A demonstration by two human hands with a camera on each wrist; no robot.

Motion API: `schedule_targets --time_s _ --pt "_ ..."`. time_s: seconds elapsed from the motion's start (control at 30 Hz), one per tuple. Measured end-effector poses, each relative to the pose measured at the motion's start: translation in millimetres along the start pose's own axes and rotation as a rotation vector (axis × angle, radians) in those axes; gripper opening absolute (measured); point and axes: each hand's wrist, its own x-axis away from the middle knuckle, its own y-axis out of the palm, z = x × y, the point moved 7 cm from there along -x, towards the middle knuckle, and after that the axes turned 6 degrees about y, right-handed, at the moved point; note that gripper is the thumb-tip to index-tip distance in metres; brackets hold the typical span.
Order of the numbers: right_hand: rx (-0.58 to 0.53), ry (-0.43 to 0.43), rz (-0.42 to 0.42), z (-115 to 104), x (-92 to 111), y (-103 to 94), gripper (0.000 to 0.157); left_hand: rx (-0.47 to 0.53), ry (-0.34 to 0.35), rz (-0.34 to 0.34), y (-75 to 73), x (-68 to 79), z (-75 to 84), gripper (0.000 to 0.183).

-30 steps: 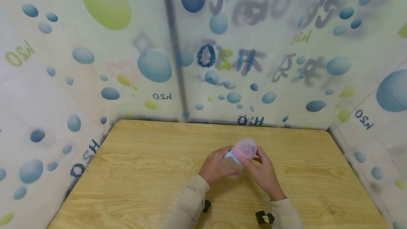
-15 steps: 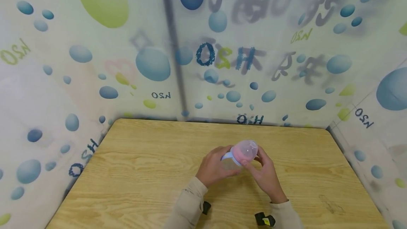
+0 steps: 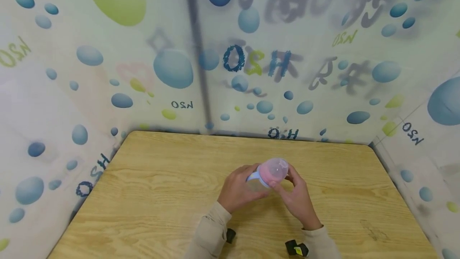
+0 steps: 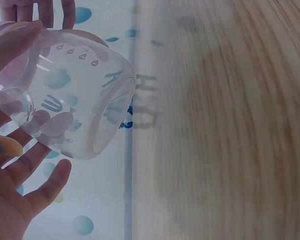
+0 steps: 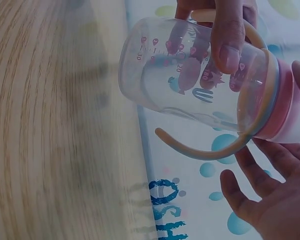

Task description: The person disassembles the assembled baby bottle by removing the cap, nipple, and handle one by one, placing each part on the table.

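A clear baby bottle [image 3: 274,170] with a pink collar [image 5: 282,102], a domed see-through cap and loop handles [image 5: 200,152] is held tilted above the table in the head view, its cap toward the upper right. My left hand [image 3: 235,189] grips the bottle's body from the left, its thumb lying on the printed side in the right wrist view. From the right, my right hand [image 3: 300,199] pinches the collar and cap, thumb in front. Colored pictures and measuring marks show on the clear body [image 4: 82,85]. Inside it I see no liquid.
A wooden table [image 3: 161,179] spreads beneath both hands. Behind and beside it stand pale walls [image 3: 323,123] printed with blue and green drops and lettering. Black straps [image 3: 296,248] sit near the sleeve cuffs.
The bottle and both hands have shifted slightly left over the last half second. The camera view has moved a little too. Both hands keep their hold.
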Motion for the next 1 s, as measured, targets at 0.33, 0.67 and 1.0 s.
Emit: schedule_targets --time_s 0.33,0.67,1.0 --pt "0.034 0.018 0.007 1.3 -1.0 4.0 0.062 -0.003 0.026 0.036 -3.7 4.1 -1.6 0.077" --pt "0.036 0.031 0.022 -1.4 0.4 4.7 0.062 0.026 0.034 0.049 -6.4 4.4 0.1 0.076" --pt "0.069 0.037 0.071 -3.7 0.9 2.6 0.062 0.016 0.066 0.056 -5.5 0.8 -0.4 0.076"
